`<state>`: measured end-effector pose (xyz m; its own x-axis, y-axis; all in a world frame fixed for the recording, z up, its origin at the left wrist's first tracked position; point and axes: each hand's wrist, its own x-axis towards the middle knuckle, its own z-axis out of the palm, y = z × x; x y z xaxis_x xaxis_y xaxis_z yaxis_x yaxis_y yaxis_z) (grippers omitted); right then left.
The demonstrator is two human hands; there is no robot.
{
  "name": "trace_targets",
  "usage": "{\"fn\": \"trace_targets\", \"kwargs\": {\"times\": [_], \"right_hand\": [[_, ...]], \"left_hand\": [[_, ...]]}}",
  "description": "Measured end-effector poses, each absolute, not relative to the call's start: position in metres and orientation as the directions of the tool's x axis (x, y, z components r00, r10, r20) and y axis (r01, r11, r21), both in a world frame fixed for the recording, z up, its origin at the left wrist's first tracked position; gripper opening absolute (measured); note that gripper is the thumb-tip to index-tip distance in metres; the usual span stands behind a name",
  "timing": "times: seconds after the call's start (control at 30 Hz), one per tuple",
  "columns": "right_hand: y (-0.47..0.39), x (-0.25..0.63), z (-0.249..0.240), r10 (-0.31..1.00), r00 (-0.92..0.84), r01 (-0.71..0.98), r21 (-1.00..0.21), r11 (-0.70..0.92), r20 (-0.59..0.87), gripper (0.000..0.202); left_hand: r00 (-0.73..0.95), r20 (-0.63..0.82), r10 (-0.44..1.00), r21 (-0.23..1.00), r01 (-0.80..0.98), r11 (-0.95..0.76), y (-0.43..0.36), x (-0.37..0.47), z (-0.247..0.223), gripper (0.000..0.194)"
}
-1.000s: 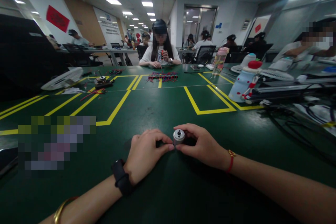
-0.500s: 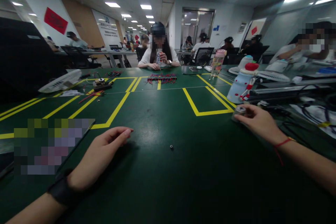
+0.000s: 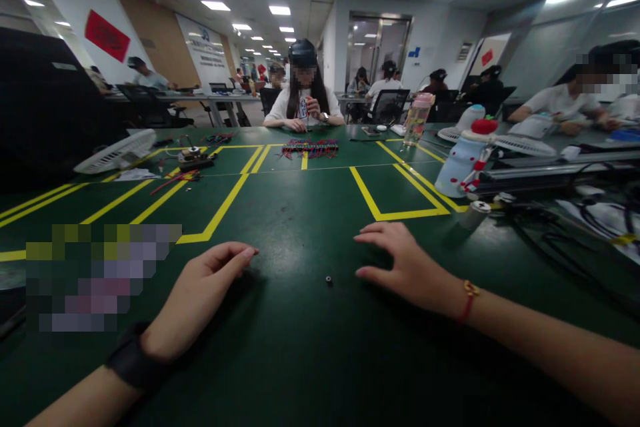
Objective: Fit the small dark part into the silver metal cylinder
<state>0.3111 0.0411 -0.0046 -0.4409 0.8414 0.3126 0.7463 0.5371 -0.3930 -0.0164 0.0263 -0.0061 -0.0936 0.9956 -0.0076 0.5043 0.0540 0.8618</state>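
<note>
A small metal ring-like piece [image 3: 329,279] with a dark hole lies on the green table between my hands. My right hand [image 3: 400,263] is just right of it, thumb and fingers apart with nothing between them. Farther right stands a silver metal cylinder [image 3: 475,215], a motor by its look, near the table's yellow tape corner. My left hand [image 3: 210,287] rests on the table at the left, thumb pressed against the index finger. Whatever it may pinch is hidden or too small to make out.
A light-blue bottle [image 3: 459,163] with a red topper and black cables [image 3: 555,240] are at the right. A blurred flat object [image 3: 100,280] lies left. Farther away are a wire bundle [image 3: 310,148], a pink-lidded bottle [image 3: 417,121] and a seated person [image 3: 303,93] holding a can.
My right hand has let go of the metal cylinder and come left toward the small ring-like piece, its fingers now spread. The left hand has hardly moved.
</note>
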Motion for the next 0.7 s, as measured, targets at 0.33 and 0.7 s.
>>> {"fn": "trace_targets", "kwargs": {"times": [0.33,0.7], "right_hand": [[0.056,0.321,0.015,0.852,-0.32,0.786,-0.386,0.483,0.415,0.025],[0.081,0.488,0.021,0.886,0.287,0.928,-0.337,-0.162,0.365,0.022]], "left_hand": [[-0.055,-0.036,0.998,0.827,0.558,0.06,0.024,-0.013,-0.001,0.037],[-0.049,-0.038,0.998,0.823,0.565,0.059,0.024,-0.016,-0.005,0.035]]}}
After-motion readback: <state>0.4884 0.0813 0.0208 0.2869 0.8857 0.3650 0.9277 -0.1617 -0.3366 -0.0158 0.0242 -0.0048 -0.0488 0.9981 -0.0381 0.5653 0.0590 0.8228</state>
